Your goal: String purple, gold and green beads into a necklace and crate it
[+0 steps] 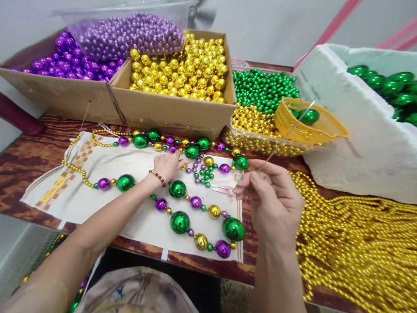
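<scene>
My right hand [276, 196] pinches a long thin needle [290, 132] between thumb and fingers, its tip pointing up and right. Over the white cloth [91, 204], my left hand [166, 166] has a finger stretched toward a cluster of small green and purple beads [203, 171]. Its other fingers are partly hidden, and I see nothing held in it. Around that hand lies a strand of large green, purple and gold beads [180, 222]. A similar row of beads [192, 151] runs behind it, with small gold beads [102, 140] at its left end.
Boxes of purple beads [81, 65] and gold beads [179, 71] stand at the back. A clear tub [268, 144] holds small beads under a yellow basket [313, 129]. A foam box [325, 157] is on the right. Gold bead strands [364, 248] cover the table's right side.
</scene>
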`<act>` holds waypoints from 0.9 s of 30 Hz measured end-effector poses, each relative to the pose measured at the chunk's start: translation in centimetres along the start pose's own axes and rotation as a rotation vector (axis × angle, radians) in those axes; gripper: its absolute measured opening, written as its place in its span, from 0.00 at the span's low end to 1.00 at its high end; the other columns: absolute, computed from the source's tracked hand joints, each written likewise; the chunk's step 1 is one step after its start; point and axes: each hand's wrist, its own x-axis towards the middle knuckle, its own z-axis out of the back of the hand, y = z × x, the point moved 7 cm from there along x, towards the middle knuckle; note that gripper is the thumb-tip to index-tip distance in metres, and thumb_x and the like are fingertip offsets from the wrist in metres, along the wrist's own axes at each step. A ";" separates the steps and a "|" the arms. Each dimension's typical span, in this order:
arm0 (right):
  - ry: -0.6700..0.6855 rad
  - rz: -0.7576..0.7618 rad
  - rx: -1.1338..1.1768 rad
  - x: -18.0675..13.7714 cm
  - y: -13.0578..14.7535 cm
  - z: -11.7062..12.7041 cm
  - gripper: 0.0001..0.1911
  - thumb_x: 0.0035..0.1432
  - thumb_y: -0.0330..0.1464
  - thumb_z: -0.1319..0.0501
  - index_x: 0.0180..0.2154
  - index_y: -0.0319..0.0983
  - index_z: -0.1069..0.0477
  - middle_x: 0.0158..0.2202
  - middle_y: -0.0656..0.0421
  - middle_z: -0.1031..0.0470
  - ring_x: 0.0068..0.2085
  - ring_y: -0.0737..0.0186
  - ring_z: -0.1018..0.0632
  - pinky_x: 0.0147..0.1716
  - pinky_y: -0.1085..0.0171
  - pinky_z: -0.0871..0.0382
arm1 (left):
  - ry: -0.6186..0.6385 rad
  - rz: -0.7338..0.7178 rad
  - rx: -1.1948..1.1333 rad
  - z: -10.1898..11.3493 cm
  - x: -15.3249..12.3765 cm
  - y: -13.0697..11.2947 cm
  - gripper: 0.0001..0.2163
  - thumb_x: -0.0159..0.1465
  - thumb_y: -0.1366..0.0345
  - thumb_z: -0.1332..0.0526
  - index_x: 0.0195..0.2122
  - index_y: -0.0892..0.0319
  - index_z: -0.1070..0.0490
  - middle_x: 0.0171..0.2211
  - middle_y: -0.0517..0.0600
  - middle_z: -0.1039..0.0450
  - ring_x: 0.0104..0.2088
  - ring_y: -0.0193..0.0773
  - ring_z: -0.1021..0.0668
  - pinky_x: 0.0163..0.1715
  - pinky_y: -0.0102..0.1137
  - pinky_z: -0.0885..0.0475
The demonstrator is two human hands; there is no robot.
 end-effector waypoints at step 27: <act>0.225 -0.013 -0.433 -5.2 -6.9 -3.0 0.08 0.63 0.32 0.39 0.39 0.40 0.21 0.23 0.62 0.23 0.21 0.65 0.23 0.24 0.66 0.25 | 0.108 0.012 -2.190 3.6 -3.9 1.8 0.08 0.68 0.64 0.39 0.42 0.62 0.24 0.42 0.54 0.21 0.44 0.39 0.18 0.56 0.39 0.26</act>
